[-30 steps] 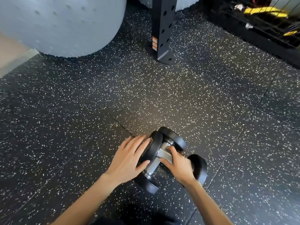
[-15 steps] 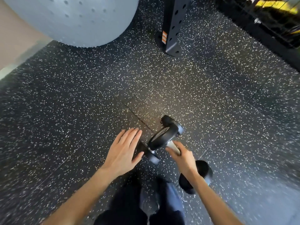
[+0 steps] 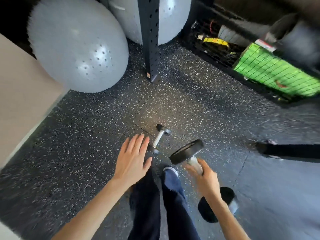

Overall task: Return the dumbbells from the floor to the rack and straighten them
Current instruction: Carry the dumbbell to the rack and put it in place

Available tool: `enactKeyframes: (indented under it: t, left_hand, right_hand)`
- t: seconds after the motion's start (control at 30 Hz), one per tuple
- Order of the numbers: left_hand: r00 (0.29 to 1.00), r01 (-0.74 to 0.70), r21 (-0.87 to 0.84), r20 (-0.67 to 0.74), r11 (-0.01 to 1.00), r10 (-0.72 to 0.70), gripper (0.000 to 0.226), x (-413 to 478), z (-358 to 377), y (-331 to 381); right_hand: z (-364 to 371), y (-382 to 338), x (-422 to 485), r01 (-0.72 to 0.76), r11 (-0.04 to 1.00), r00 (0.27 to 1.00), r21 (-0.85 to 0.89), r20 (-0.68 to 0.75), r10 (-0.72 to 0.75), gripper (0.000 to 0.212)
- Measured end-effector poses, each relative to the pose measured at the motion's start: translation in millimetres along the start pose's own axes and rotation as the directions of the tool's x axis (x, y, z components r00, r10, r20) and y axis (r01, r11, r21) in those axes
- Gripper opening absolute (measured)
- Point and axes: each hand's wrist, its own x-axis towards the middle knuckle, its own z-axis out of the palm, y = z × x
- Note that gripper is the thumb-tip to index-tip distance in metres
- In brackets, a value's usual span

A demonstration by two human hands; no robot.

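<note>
Right hand point(image 3: 206, 177): grips dumbbell point(image 3: 187, 151) by handle, clear of floor point(image 3: 86, 127), presumably for carrying; left hand point(image 3: 133, 158): flat, empty, just left of second dumbbell point(image 3: 160, 138), likely next pickup.

My feed is moderately bright, lit softly from above: a warm patch pools on the speckled floor point(image 3: 173, 108), small highlights dot the grey ball point(image 3: 78, 54), and a bluish sheen washes the lower right. Motion blur smears the right hand point(image 3: 206, 181) and the dumbbell point(image 3: 187, 151) in its grip, while the left hand point(image 3: 133, 161) reads fairly sharp. The edges streak badly, worst around the green object point(image 3: 277, 75) at top right. The wide lens tilts the upright post point(image 3: 150, 40), and the top left corner falls to black.
</note>
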Motion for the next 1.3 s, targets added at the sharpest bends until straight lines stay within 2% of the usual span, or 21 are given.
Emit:
enactKeyframes:
  t: [0.13, 0.27, 0.4, 0.57, 0.8, 0.93, 1.03, 1.2, 1.3]
  left_hand:
    - [0.984, -0.167, -0.014, -0.067, 0.986, 0.166, 0.065, -20, -67, 33]
    - [0.913, -0.404, -0.018, -0.07, 0.915, 0.402, 0.063, -46, -97, 64]
    - [0.782, -0.622, -0.017, -0.049, 0.783, 0.621, 0.063, -75, -106, 88]
    - [0.589, -0.808, 0.047, 0.006, 0.588, 0.808, 0.062, -104, -106, 110]
    - [0.382, -0.922, 0.117, 0.13, 0.369, 0.915, 0.062, -125, -98, 174]
    - [0.308, -0.949, 0.129, 0.192, 0.287, 0.932, 0.06, -132, -85, 236]
    - [0.262, -0.96, 0.159, 0.217, 0.231, 0.94, 0.06, -141, -78, 293]
    - [0.113, -0.986, 0.144, 0.233, 0.081, 0.966, 0.057, -173, -66, 385]
    - [0.082, -0.986, 0.161, 0.224, 0.046, 0.971, 0.057, -190, -63, 429]
  right_hand:
    - [-49, -8, -79, -0.073, 0.997, 0.99, 0.023, -0.12, 0.076, 0.069]
    - [-68, -12, -151, -0.179, 0.984, 0.952, 0.011, -0.25, 0.176, 0.061]
    - [-59, -8, -217, -0.276, 0.953, 0.881, 0.128, -0.363, 0.304, 0.057]
    - [-32, 18, -282, -0.327, 0.882, 0.798, 0.34, -0.4, 0.45, 0.048]
    - [0, 68, -356, -0.323, 0.749, 0.678, 0.579, -0.41, 0.61, 0.041]
    - [2, 116, -387, -0.313, 0.665, 0.628, 0.678, -0.378, 0.681, 0.035]
    - [-9, 160, -408, -0.337, 0.65, 0.625, 0.681, -0.354, 0.695, 0.035]
    - [-58, 231, -437, -0.373, 0.657, 0.594, 0.655, -0.376, 0.712, 0.036]
    - [-88, 266, -456, -0.389, 0.659, 0.55, 0.644, -0.411, 0.727, 0.039]
